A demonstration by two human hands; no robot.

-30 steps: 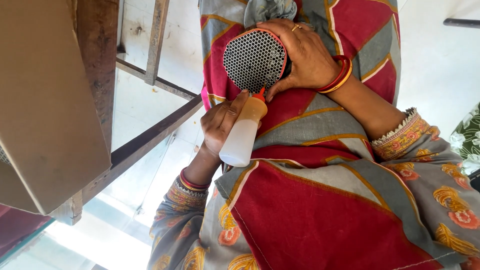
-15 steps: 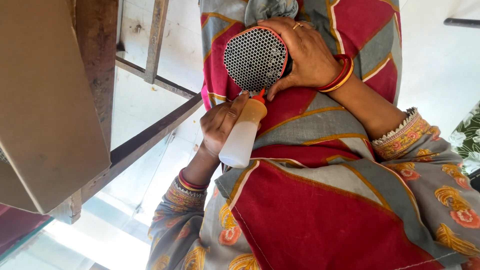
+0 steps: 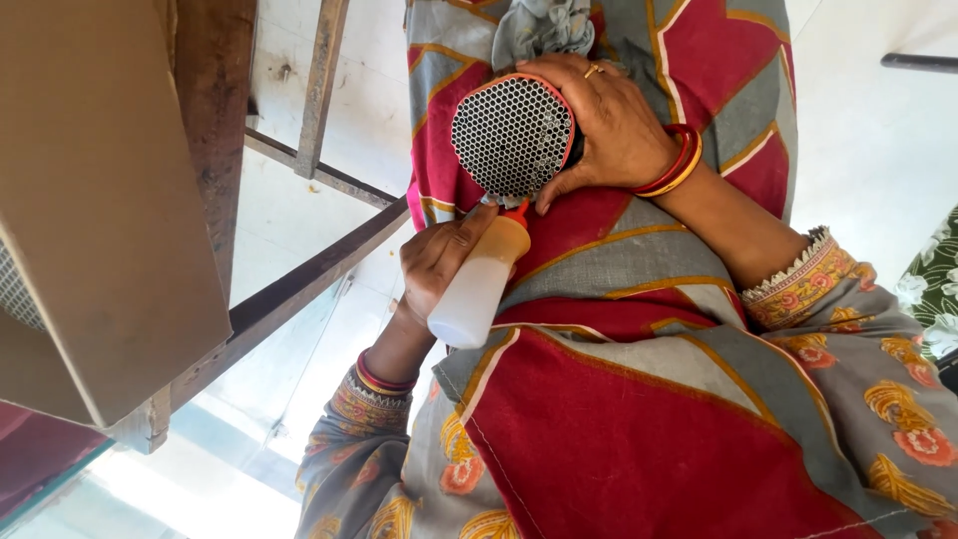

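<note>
- Fingers (image 3: 461, 228) of our left hand (image 3: 437, 268) are wrapped round a pale squeeze bottle (image 3: 477, 291), gripping its body, with the thumb lying along the side nearest the nozzle.
- Fingers (image 3: 561, 72) of our right hand (image 3: 617, 125) are curled over the back and far edge of a mesh piece (image 3: 511, 135), a rounded part with a honeycomb grille and an orange-red rim, and they clasp it firmly.
- We hold the mesh piece up over our lap, against the red and grey cloth (image 3: 619, 399), with the grille facing the camera.
- We have tilted the bottle so its red nozzle (image 3: 516, 211) points up at the lower rim of the mesh piece. The tip looks to be touching the rim or just beside it, but we cannot tell which.
- We judge the work to be in its middle: both things are in hand and the nozzle is at 1 spot on the rim, so the dosing is either starting or under way.
- We can see no bead or wet line along the rim, so we cannot say how much of the edge is covered. The other side of the piece is hidden by our right hand.
- What seems left is the remainder of the rim, then putting down the bottle.
- A wooden frame (image 3: 299, 289) and a brown board (image 3: 100, 200) stand off to the left, well apart from our 2 hands.
</note>
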